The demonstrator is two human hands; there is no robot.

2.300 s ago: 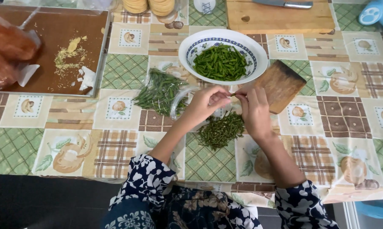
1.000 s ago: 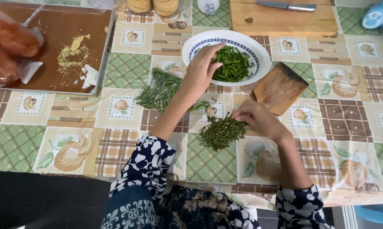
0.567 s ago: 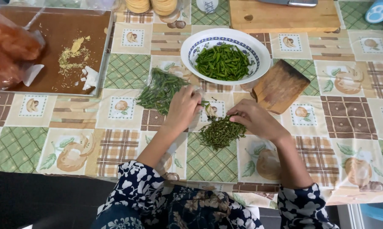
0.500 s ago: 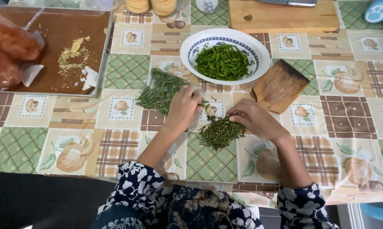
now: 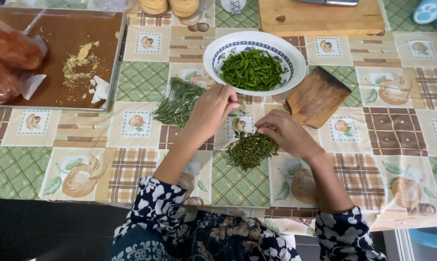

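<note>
The left hand (image 5: 213,108) has come back from the bowl (image 5: 213,58) at 12 o'clock, fingers loosely curled and empty, while the right hand (image 5: 284,133) pinches at the stem pile (image 5: 250,151).

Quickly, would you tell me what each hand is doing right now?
Left hand: fingers pinched together above the bagged green chillies; a held chilli cannot be told.
Right hand: fingertips on the pile of stems, nothing clearly gripped.
</note>
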